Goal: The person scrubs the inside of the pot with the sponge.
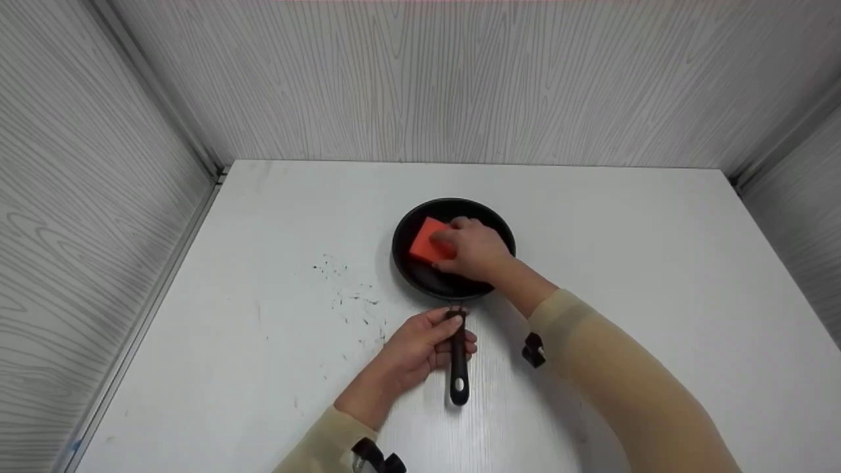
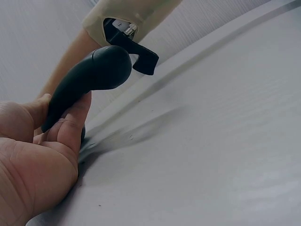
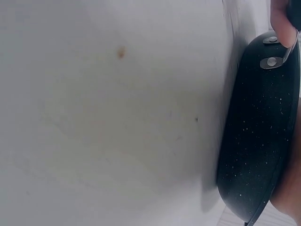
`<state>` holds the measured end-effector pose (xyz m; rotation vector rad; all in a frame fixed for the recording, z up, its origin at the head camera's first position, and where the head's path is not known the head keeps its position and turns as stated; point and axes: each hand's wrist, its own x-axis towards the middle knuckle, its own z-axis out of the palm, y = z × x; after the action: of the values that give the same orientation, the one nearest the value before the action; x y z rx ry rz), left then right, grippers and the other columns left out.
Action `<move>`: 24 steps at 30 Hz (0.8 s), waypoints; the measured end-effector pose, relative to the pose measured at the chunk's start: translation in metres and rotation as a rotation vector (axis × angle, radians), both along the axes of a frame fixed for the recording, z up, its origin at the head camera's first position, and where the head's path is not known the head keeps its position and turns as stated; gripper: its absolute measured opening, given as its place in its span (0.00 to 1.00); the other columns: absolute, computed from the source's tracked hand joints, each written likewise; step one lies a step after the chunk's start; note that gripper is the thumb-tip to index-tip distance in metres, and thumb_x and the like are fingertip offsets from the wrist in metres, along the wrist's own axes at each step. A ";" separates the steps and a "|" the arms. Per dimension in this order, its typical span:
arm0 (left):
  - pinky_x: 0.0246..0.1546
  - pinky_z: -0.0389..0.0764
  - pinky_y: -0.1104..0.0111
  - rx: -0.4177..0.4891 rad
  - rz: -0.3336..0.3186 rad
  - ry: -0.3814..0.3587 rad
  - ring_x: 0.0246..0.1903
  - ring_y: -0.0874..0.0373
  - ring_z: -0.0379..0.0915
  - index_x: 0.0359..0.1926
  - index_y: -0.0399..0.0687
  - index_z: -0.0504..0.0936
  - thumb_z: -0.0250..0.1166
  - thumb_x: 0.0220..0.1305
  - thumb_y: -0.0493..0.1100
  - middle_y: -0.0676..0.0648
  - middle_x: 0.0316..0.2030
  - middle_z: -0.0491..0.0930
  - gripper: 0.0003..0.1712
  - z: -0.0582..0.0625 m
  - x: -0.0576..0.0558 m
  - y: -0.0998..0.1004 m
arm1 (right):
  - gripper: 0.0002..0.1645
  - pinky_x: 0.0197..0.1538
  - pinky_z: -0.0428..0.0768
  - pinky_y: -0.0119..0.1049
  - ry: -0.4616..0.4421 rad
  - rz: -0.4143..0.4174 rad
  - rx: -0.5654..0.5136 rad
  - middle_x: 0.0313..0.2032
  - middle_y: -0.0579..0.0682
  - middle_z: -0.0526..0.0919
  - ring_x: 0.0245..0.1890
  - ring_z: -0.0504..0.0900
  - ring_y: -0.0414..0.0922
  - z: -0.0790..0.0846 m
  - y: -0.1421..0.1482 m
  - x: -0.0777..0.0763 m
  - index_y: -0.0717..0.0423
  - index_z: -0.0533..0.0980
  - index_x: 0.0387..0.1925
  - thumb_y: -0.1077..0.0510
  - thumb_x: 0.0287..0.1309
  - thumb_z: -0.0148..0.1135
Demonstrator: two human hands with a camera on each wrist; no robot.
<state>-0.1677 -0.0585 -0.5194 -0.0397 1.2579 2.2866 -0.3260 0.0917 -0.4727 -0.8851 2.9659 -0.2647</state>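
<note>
Head view: black round pan (image 1: pixel 453 248) sits near the middle of a white desk (image 1: pixel 657 276), handle (image 1: pixel 458 368) pointing toward the person. Left hand (image 1: pixel 420 345) has its grip wrapped around the handle near where it joins the pan, fingers curled over it, thumb side partly hidden. Right hand (image 1: pixel 472 249) lies inside the pan on an orange sponge (image 1: pixel 428 240), fingers bent over its near edge; the grip looks closed on the sponge, though the fingertips are hidden behind the hand. Sponge is a flat rectangular block, matte; about half of it is covered by the hand. Small dark specks (image 1: pixel 348 295) are scattered on the desk just left of the pan. Beige sleeves cover both forearms, each with a black strap clip at the wrist. Walls around the desk are pale grey with a wood-grain pattern.

Left wrist view: handle (image 2: pixel 89 80) is smooth matte black plastic, rounded and bulbous at its free end, held between thumb and fingers (image 2: pixel 70 127); the pan itself is out of frame. The other arm's sleeve and black clip show at the top, blurred.

Right wrist view: outer wall of the pan (image 3: pixel 258 136) is dark with fine white speckles, two metal rivets (image 3: pixel 272 61) near the top. Sponge and pan interior are not visible; the hand is cut off at the right edge. A faint brownish spot (image 3: pixel 121 52) marks the desk.
</note>
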 end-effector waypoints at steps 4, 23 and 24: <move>0.47 0.90 0.59 0.009 0.003 -0.008 0.37 0.53 0.89 0.70 0.31 0.72 0.61 0.81 0.39 0.39 0.39 0.87 0.23 -0.001 0.000 0.000 | 0.31 0.63 0.80 0.56 0.022 0.001 0.019 0.64 0.61 0.78 0.61 0.77 0.59 0.001 0.001 -0.001 0.40 0.82 0.65 0.35 0.65 0.71; 0.47 0.90 0.59 0.003 0.011 -0.025 0.36 0.53 0.88 0.70 0.31 0.71 0.61 0.81 0.39 0.40 0.38 0.87 0.24 0.001 0.000 0.002 | 0.31 0.66 0.74 0.61 0.057 -0.001 0.110 0.60 0.63 0.78 0.60 0.75 0.62 0.008 0.014 -0.008 0.41 0.80 0.66 0.36 0.66 0.69; 0.47 0.90 0.59 0.005 0.009 -0.022 0.36 0.54 0.88 0.70 0.31 0.71 0.60 0.81 0.39 0.40 0.38 0.87 0.24 0.001 0.001 0.002 | 0.31 0.67 0.73 0.61 0.054 0.000 0.109 0.60 0.63 0.78 0.60 0.75 0.62 0.009 0.015 -0.008 0.41 0.80 0.66 0.36 0.66 0.69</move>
<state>-0.1672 -0.0566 -0.5181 -0.0687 1.2435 2.2903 -0.3340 0.1065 -0.4640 -0.8941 2.9957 -0.0785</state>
